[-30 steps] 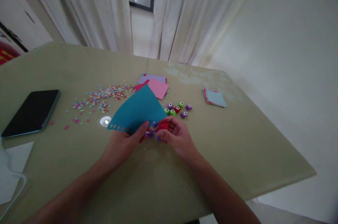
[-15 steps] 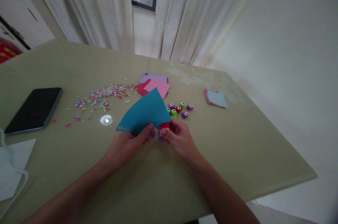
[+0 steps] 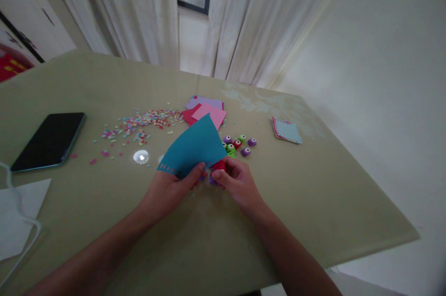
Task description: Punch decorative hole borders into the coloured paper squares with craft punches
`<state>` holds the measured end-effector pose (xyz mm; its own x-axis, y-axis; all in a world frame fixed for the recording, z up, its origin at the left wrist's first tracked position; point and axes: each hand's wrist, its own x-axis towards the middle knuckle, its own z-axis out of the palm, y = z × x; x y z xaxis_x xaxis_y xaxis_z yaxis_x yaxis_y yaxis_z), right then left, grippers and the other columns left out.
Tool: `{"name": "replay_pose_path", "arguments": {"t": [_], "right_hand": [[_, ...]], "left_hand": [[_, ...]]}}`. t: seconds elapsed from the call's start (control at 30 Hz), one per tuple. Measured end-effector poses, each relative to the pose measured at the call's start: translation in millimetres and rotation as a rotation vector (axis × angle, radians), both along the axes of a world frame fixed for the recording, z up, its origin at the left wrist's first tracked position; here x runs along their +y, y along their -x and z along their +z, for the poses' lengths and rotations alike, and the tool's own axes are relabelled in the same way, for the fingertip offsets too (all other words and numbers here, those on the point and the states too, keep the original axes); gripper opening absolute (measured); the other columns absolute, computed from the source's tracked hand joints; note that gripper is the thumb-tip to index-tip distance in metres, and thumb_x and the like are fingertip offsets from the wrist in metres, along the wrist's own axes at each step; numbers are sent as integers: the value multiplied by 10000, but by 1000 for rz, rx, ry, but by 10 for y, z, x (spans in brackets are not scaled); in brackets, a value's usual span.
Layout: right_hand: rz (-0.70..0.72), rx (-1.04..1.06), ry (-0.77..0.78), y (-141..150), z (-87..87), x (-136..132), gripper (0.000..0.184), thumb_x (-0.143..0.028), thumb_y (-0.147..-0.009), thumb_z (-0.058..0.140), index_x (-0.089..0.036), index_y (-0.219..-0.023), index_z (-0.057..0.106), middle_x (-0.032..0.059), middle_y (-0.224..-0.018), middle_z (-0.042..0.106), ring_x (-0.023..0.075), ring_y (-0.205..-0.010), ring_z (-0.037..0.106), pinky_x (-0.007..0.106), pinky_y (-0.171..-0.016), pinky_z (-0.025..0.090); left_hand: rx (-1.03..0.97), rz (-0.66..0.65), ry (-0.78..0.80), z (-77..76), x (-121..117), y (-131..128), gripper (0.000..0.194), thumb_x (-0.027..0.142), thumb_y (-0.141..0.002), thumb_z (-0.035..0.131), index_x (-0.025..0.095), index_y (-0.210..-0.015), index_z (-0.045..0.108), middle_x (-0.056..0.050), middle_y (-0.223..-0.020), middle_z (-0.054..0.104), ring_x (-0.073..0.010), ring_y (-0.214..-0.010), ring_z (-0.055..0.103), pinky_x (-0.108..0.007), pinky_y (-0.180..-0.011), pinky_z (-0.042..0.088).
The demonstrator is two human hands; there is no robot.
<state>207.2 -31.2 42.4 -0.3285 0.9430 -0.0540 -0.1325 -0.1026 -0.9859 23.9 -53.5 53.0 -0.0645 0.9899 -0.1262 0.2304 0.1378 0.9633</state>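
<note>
A curved blue sheet of paper point(image 3: 195, 145) is pinched in my left hand point(image 3: 176, 189), thumb on top. A row of small punched holes runs along its lower left edge. My right hand point(image 3: 239, 182) closes around a small red paper punch point(image 3: 219, 166), which sits at the sheet's near right edge; the fingers partly cover it. Just beyond the hands stand several small punches with eye-like tops, among them a green punch point(image 3: 230, 148), a red punch point(image 3: 237, 144) and a purple punch point(image 3: 245, 152). More purple and red pieces show partly beneath my hands.
Colourful paper bits point(image 3: 149, 120) lie scattered left of centre. Behind the blue sheet are pink paper point(image 3: 213, 112) and purple paper point(image 3: 209, 101). A stack of edged cards point(image 3: 287, 130) is at right. A dark tablet point(image 3: 49, 140), white sheet point(image 3: 24, 212) and white cable point(image 3: 33, 240) occupy the left.
The view has shifted slightly, so things appear a little further right. Both hands keep their hold, with the red punch still at the blue paper's edge.
</note>
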Motion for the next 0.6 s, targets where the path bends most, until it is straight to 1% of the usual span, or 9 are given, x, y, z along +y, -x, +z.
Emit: {"name": "replay_pose_path", "arguments": {"t": [0.1,0.17,0.3,0.47,0.6], "right_hand": [[-11,-23,6,-5,-10,1,457,-612,-721,897,-207,-750,686,-18,-662,595,137,-600,490,274,-589,420],[-23,-38,8,-10,-16,3,480,-635,-715,893,-204,-738,682,-17,-654,590,128,-581,461,261,-551,376],[-31,-57,5,-14,-11,3,526,-683,-703,882,-203,-705,668,-16,-628,569,122,-566,427,254,-520,309],[-19,-54,-18,-25,-36,-2,509,-675,-733,866,-200,-729,683,-17,-642,571,119,-566,425,266,-552,345],[-32,-98,-15,-42,-92,-9,475,-629,-735,882,-196,-752,689,-8,-680,593,132,-610,456,272,-586,359]], "left_hand": [[1,-10,-22,-2,-11,-10,375,554,-800,675,251,-586,620,3,-536,640,-196,-526,631,-294,-538,524],[-1,-17,-23,-15,-17,-11,380,561,-811,672,249,-599,629,-1,-543,650,-198,-528,633,-295,-539,523],[14,-24,-36,-73,-27,4,381,568,-839,675,238,-648,665,-10,-567,678,-201,-536,639,-293,-533,515],[84,-24,-80,-142,-40,28,381,558,-866,676,233,-669,685,-9,-583,697,-198,-539,634,-287,-516,489],[129,-56,-91,-131,-54,15,360,532,-863,660,239,-660,713,-15,-584,716,-214,-544,651,-294,-505,492]]}}
